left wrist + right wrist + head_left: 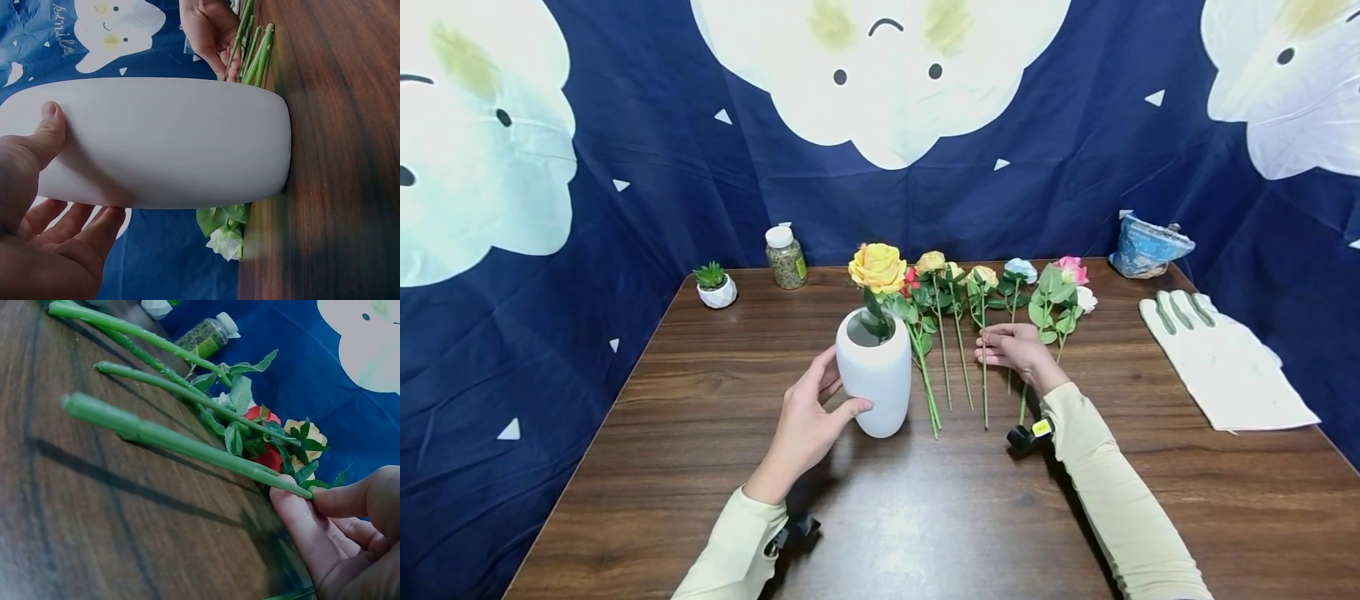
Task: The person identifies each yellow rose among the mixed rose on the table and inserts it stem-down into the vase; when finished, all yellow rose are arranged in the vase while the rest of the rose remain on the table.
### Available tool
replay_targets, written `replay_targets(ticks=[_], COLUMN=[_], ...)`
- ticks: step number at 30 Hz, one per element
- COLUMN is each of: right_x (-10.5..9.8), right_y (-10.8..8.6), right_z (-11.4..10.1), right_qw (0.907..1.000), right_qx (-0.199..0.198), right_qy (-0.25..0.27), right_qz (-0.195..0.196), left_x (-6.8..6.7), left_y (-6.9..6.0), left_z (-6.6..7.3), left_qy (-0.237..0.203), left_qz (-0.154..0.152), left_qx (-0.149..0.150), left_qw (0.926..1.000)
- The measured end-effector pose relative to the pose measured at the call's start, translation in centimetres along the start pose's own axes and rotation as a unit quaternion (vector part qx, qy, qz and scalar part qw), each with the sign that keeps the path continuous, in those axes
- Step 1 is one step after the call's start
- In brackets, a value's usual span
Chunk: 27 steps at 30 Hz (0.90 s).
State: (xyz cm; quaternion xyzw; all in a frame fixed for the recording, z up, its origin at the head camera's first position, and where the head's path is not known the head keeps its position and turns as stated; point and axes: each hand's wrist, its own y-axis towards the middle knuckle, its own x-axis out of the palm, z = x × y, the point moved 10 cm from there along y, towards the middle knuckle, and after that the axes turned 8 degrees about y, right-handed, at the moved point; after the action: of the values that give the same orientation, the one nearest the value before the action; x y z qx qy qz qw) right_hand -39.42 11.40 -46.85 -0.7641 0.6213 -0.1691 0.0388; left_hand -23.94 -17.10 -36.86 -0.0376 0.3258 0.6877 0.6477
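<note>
My left hand (808, 421) grips a white vase (874, 379) round its side, thumb in front and fingers behind. A yellow rose (877, 268) stands in the vase's mouth, its stem going down inside. Between thumb and fingers, my right hand (1017, 350) pinches the green stem of a yellow-orange rose (982, 277). In the right wrist view that stem (169, 439) is raised off the table, its cut end pointing away from the hand. More roses lie in a row beside it: yellow ones (931, 262), a red one (912, 280), a light blue one (1020, 269) and a pink one (1071, 269).
At the back left of the wooden table (715, 400) stand a small potted succulent (717, 292) and a white-lidded jar (786, 262). Toward the right are a blue bag (1148, 247) and a white cloth with a green-striped glove (1225, 367). Dark blue fabric (647, 150) hangs behind.
</note>
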Motion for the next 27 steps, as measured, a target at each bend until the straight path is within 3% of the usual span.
replay_targets(ticks=[14,27], right_x=[-0.1,-0.3], right_y=[-1.1,-1.8], right_z=[-2.6,-4.0], right_qw=[0.9981,0.9967], right_qx=[-0.045,-0.06], right_qy=[0.041,0.051], right_qz=[0.008,0.019], left_x=[0.0,0.0], left_y=[0.0,0.0], left_z=[-0.1,-0.1], left_qy=[-0.001,0.0], left_qz=[0.002,0.002], left_qx=[0.001,0.002], left_qw=[1.0,1.0])
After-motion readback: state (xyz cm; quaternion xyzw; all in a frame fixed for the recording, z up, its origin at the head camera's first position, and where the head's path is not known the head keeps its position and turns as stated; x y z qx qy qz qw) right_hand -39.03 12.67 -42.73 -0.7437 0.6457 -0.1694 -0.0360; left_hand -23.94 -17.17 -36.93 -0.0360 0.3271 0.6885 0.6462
